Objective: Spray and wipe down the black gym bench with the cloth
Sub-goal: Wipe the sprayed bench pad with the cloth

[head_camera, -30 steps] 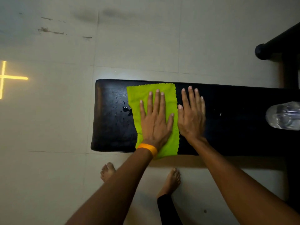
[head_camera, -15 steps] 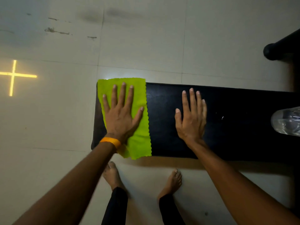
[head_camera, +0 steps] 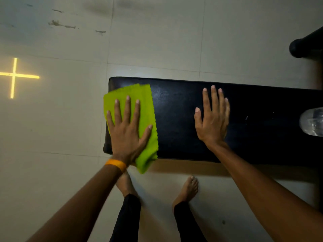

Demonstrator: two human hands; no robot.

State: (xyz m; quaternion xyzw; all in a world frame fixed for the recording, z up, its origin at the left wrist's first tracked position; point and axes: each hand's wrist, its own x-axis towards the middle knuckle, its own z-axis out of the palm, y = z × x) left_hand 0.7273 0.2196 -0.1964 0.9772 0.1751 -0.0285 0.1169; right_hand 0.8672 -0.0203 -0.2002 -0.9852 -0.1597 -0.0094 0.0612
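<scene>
The black gym bench (head_camera: 174, 123) runs left to right across the middle of the view. A lime-green cloth (head_camera: 145, 105) lies on its left end, hanging over the left and near edges. My left hand (head_camera: 128, 130), with an orange band on the wrist, presses flat on the cloth with fingers spread. My right hand (head_camera: 212, 119) rests flat on the bare bench top further right, fingers apart, holding nothing. A clear plastic bottle (head_camera: 312, 122) shows at the right edge of the bench, partly cut off.
Pale floor tiles surround the bench. A yellow cross of light (head_camera: 14, 76) lies on the floor to the left. A black bar end (head_camera: 300, 48) sticks in at the top right. My bare feet (head_camera: 188, 187) stand close to the bench's near edge.
My left hand slid the cloth from the bench's middle to its left end, then pulled it slightly toward the near edge. The water drops on the left end are gone. My right hand stayed put.
</scene>
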